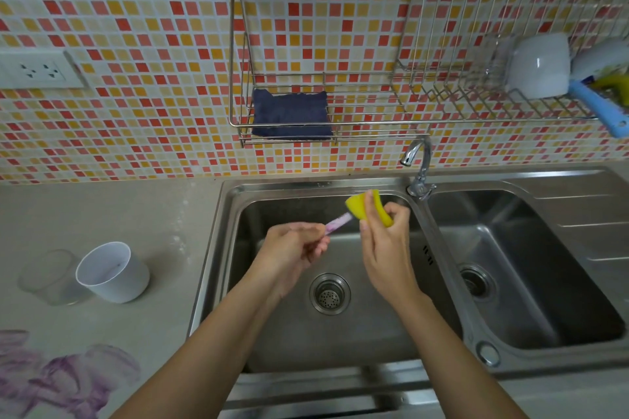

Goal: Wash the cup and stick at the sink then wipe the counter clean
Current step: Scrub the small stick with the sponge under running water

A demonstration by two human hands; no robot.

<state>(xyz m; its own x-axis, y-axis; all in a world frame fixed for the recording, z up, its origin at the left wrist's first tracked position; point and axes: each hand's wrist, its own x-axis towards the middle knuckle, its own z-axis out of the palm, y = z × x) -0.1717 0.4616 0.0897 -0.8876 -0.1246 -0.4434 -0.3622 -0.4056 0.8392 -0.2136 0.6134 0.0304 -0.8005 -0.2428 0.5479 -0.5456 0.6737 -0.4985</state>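
Note:
Over the left sink basin (272,333), my left hand (292,248) grips a pale purple stick (338,223) by its near end. My right hand (383,241) holds a yellow sponge (372,209) folded around the stick's far end. A white cup (110,272) stands tilted on the counter (102,214) to the left of the sink, leaning beside a clear glass (47,277). A folded dark blue cloth (291,114) lies in the wire wall rack (374,126) above the sink.
The faucet (420,167) stands between the two basins, spout turned left, no water running that I can see. The right basin (527,265) holds nothing. White cups (539,66) and a blue-handled tool (595,105) sit on the rack's right. A wall socket (37,70) is at left.

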